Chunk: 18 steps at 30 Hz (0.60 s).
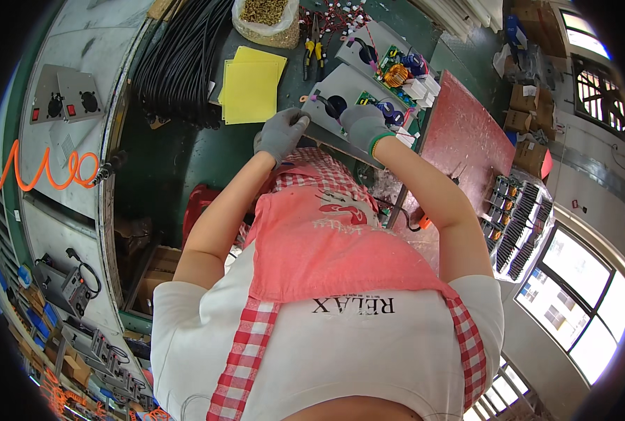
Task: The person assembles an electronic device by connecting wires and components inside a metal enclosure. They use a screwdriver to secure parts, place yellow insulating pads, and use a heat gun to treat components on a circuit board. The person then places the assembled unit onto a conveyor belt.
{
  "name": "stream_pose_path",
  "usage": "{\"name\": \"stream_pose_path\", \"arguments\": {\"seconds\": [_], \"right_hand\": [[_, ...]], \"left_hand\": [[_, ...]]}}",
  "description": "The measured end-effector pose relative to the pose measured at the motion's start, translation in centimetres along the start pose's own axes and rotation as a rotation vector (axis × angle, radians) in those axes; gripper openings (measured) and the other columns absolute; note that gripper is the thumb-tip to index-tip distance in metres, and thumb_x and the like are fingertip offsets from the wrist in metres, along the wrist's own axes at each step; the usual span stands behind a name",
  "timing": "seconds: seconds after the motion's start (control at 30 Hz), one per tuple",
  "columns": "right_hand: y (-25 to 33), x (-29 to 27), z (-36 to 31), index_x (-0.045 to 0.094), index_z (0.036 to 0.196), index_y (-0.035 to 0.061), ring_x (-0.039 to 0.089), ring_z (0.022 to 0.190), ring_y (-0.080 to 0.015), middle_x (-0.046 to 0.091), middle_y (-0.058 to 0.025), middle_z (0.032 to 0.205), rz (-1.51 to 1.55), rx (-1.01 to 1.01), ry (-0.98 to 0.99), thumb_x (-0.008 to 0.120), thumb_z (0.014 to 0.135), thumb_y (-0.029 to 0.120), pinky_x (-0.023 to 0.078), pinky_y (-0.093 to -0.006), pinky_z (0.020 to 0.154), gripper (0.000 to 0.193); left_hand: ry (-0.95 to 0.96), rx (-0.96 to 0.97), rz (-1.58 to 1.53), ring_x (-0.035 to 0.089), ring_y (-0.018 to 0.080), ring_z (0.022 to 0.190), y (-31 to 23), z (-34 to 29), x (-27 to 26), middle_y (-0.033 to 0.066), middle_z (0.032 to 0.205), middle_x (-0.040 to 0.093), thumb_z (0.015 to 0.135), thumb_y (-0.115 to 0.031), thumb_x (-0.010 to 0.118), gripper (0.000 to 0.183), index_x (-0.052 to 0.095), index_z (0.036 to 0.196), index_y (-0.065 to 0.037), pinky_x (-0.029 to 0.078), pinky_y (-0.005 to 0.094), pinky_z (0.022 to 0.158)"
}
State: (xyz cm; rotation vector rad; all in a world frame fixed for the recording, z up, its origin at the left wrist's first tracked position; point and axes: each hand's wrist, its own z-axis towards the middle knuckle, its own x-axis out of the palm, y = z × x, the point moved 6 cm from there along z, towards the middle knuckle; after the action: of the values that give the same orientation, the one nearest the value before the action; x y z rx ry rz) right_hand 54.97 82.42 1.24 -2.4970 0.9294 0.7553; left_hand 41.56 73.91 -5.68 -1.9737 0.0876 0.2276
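Both grey-gloved hands, left hand (280, 133) and right hand (363, 128), clamp the grey sheet-metal chassis panel (326, 95) beside the yellow sheets (251, 88); seating it squarely likely comes next.

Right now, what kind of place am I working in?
Probably an electronics assembly workshop: grey-gloved hands hold a grey metal chassis carrying a green circuit board, beside a bundle of black cables.

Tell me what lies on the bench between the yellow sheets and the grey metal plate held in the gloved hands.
In the head view, pliers with yellow handles lie between the yellow sheets and the grey metal plate; below them, the green bench is bare.
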Motion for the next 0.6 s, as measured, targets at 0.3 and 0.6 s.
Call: {"name": "stream_pose_path", "arguments": {"seconds": [0.3, 0.6], "right_hand": [[-0.8, 1.3, 1.0, 0.067, 0.099, 0.0031, 0.068, 0.090, -0.0313, 0.069, -0.0166, 0.096, 0.040, -0.032, 0.004, 0.060, 0.082, 0.010, 0.054, -0.0381, 0.076, 0.019], [-1.9, 3.3, 3.2, 0.070, 0.090, 0.0116, 0.068, 0.084, -0.0284, 0.069, -0.0090, 0.088, 0.042, -0.017, 0.014, 0.061, 0.078, 0.015, 0.053, -0.0364, 0.071, 0.015]], "left_hand": [[-0.067, -0.019, 0.004, 0.066, 0.0273, 0.087, 0.5, 0.8, 0.4, 0.0153, 0.094, 0.068, 0.086, -0.028, 0.057, 0.029, 0.067, 0.101, -0.005, 0.049, 0.0337, 0.078], [-0.115, -0.077, 0.053, 0.065, 0.0249, 0.086, 0.5, 1.1, 0.5, 0.0134, 0.093, 0.068, 0.086, -0.027, 0.057, 0.029, 0.067, 0.101, -0.005, 0.049, 0.0323, 0.078]]}}
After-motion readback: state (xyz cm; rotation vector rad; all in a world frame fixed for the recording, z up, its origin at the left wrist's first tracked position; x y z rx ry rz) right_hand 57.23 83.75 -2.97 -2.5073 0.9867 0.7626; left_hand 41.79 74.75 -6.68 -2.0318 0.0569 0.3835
